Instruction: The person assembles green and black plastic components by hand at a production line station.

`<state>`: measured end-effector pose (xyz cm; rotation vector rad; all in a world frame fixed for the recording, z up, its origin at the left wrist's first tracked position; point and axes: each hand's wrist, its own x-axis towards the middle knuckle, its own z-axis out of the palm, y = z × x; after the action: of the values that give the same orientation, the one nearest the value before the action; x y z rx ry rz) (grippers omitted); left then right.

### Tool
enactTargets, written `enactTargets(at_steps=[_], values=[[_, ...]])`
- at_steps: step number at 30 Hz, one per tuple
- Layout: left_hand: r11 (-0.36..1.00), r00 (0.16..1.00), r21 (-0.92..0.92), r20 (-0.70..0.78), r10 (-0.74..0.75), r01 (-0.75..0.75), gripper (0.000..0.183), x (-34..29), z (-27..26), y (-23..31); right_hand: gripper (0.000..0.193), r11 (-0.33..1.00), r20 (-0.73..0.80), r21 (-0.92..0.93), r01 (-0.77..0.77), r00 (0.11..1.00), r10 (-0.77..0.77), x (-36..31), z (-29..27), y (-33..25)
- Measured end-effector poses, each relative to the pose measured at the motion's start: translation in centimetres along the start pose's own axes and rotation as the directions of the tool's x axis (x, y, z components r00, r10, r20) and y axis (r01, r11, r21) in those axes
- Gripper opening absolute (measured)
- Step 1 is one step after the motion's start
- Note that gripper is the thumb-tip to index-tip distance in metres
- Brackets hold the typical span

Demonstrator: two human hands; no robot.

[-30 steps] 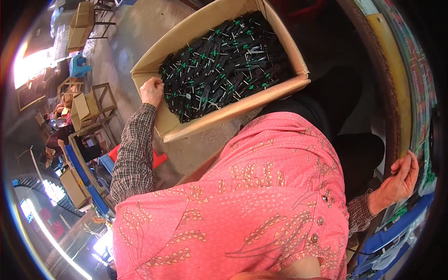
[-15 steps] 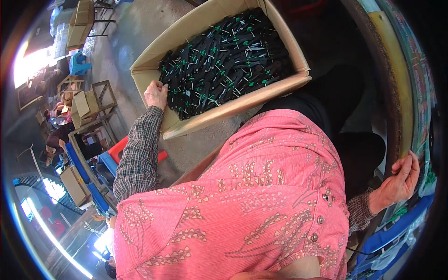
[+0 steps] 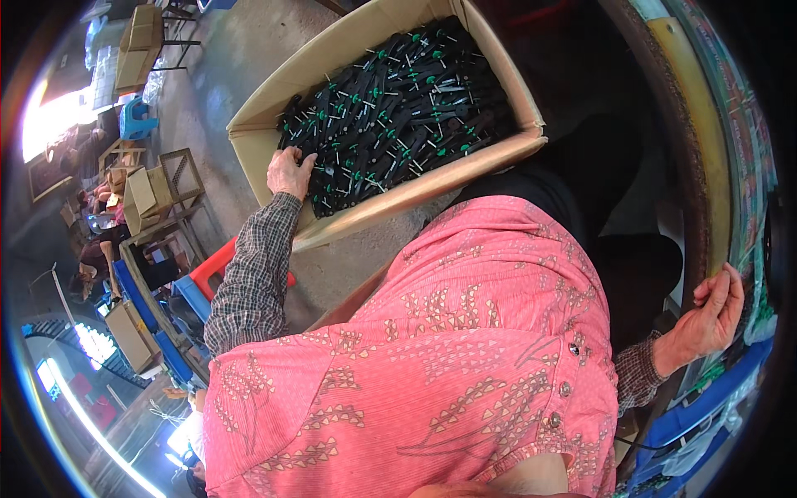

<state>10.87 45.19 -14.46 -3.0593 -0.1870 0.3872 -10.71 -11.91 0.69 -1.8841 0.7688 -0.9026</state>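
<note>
My left hand (image 3: 290, 173) reaches over the near left corner of an open cardboard box (image 3: 462, 177). Its thumb and fingers are apart, with the fingertips at the edge of a heap of slim black parts (image 3: 398, 116) bearing green pieces and thin metal pins. No part shows plainly in that hand. Far to the right, my right hand (image 3: 706, 324) is raised beside the end of a yellowish strip (image 3: 701, 124) on a bench edge. Its thumb and fingers are pressed together, and whatever may lie between them is too small to make out.
A red stool (image 3: 214, 270) stands left of my left forearm. Farther left are a workbench with blue edging (image 3: 137, 290), cartons (image 3: 148, 195) and a blue plastic stool (image 3: 138, 119). Blue-edged trays (image 3: 706, 390) and clear plastic lie below my right hand.
My left hand has shifted slightly right and down along the heap, and its thumb has spread from the fingers. The right hand stays pinched in nearly the same place.
</note>
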Motion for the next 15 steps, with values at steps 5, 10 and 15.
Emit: enactTargets(at_steps=[5,10,15], values=[[1.0,1.0,0.027,0.027,-0.015,0.015,0.035,0.5,-0.3,1.4,0.016,0.999,0.006,-0.034,0.004,1.0,-0.004,0.0,-0.6,-0.4],[0.995,0.99,0.039,-0.098,0.098,-0.094,0.032,0.7,-0.6,0.7,0.014,0.997,0.033,0.078,-0.014,0.999,0.011,-0.8,0.1,-2.0],[0.978,0.949,-0.022,-0.249,0.194,-0.205,0.027,2.3,-3.5,2.5,0.024,0.816,0.41,0.554,0.165,0.799,-0.44,-0.2,-2.2,-7.9]])
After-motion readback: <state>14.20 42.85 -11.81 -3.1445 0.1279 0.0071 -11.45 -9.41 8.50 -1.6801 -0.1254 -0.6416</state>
